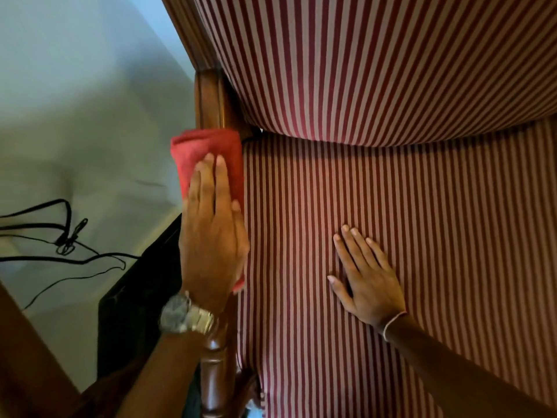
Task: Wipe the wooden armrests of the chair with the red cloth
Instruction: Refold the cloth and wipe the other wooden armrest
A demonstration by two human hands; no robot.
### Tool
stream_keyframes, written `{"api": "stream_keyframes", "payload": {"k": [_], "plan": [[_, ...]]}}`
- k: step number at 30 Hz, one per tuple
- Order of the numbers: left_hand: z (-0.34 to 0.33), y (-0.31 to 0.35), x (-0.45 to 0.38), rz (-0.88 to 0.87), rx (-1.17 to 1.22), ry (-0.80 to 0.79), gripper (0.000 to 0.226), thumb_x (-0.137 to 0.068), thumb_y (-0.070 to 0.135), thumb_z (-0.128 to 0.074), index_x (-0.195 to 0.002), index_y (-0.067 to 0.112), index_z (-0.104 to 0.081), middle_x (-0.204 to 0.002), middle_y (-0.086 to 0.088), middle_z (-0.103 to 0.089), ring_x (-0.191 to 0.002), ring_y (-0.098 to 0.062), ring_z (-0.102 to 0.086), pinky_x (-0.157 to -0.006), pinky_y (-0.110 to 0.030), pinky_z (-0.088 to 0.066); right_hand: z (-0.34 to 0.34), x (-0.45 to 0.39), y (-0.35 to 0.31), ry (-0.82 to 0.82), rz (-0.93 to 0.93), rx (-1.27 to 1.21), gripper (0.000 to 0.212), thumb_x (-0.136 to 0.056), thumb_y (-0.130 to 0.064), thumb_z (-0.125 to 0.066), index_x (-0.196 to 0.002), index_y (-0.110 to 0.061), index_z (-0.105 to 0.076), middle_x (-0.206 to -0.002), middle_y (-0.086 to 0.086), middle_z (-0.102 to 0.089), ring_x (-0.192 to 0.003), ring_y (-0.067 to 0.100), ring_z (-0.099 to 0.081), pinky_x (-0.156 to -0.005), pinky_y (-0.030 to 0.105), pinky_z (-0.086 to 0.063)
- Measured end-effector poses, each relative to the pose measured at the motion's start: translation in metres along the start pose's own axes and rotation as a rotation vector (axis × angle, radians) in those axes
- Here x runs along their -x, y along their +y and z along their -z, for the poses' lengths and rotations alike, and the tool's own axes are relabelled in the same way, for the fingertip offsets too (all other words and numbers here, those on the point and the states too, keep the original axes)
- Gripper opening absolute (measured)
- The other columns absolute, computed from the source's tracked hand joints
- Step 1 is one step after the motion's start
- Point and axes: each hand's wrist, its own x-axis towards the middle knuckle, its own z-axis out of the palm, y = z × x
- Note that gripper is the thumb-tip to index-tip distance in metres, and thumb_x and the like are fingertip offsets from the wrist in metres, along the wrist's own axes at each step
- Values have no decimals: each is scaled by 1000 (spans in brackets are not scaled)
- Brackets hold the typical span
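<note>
I look straight down on a chair with red-and-white striped upholstery. Its left wooden armrest (211, 101) runs down the frame's left-centre, dark polished wood with a turned post at the bottom. The folded red cloth (205, 149) lies over the armrest's middle, and my left hand (211, 236), wearing a metal watch, presses flat on the cloth with fingers extended. Most of the armrest under the hand and cloth is hidden. My right hand (364, 273) rests flat on the striped seat (422, 236), fingers spread, holding nothing. The right armrest is out of view.
The striped backrest (361, 55) fills the top of the frame. Left of the chair is a pale floor with black cables (60, 245) lying across it. A black object (135, 297) stands right beside the armrest. Brown wood crosses the bottom left corner.
</note>
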Motion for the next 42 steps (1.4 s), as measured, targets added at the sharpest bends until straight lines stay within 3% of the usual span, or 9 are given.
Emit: {"api": "stream_keyframes", "payload": {"k": [5, 11, 18, 24, 26, 31, 35, 38, 42], "plan": [[7, -13, 96, 9, 60, -106, 60, -106, 34, -19, -160, 15, -3, -171, -3, 4, -159, -22, -1, -124, -48, -20, -2, 1, 0, 40, 1, -3, 74, -103, -57, -31, -162, -14, -23, -171, 10, -23, -160, 22, -16, -132, 42, -9], [6, -3, -31, 6, 67, -12, 58, -106, 22, -29, -159, 4, -10, -170, -16, -10, -158, -29, -7, -126, -48, -28, -3, -4, 2, 25, 12, 29, 75, -103, -57, -29, -162, -13, -21, -172, 11, -18, -160, 24, -17, -132, 43, -10], [15, -13, 91, 31, 41, -161, 61, -107, 39, -13, -159, 10, -8, -170, -12, -8, -157, -27, -9, -122, -49, -26, -7, 0, 2, 30, 8, 35, 76, -102, -58, -31, -162, -12, -21, -172, 11, -17, -161, 24, -13, -131, 46, -16], [10, -2, -32, 26, 77, -40, 58, -107, 22, -29, -159, 6, -11, -170, -14, -9, -158, -26, -8, -126, -37, -16, -4, -2, 2, 28, 17, 46, 75, -102, -57, -29, -161, -11, -24, -171, 12, -21, -160, 26, -18, -129, 48, -21], [8, -5, -10, 41, 99, -33, 57, -107, 24, -28, -160, 10, -9, -171, -10, -8, -158, -22, -6, -124, -33, -12, -2, -1, 2, 26, 23, 41, 75, -102, -57, -30, -161, -11, -25, -171, 13, -22, -159, 27, -20, -129, 49, -22], [15, -16, 64, -11, 36, -143, 57, -107, 30, -19, -158, 5, -14, -169, -14, -12, -158, -26, -10, -124, -45, -22, -2, -2, 0, 26, 14, 33, 75, -102, -56, -31, -161, -10, -24, -171, 13, -22, -159, 27, -21, -127, 50, -25], [16, -9, -5, 59, 137, -93, 59, -106, 25, -29, -159, 9, -10, -171, -10, -9, -157, -24, -14, -123, -30, -20, -3, -2, -1, 21, 13, 29, 76, -102, -56, -31, -163, -12, -19, -172, 12, -19, -160, 25, -17, -129, 49, -21], [15, -10, 22, 87, 113, -106, 59, -107, 31, -22, -160, 12, -7, -171, -9, -7, -158, -20, -8, -122, -19, -8, -5, -2, 1, 21, 25, 39, 76, -102, -57, -31, -163, -13, -17, -172, 11, -18, -161, 24, -14, -131, 47, -16], [19, -14, 46, 16, 25, -144, 59, -106, 31, -20, -159, 6, -12, -170, -14, -12, -157, -24, -13, -123, -37, -22, -9, 0, 2, 20, 18, 42, 76, -103, -57, -28, -164, -13, -13, -173, 11, -14, -161, 24, -12, -131, 47, -15]]}}
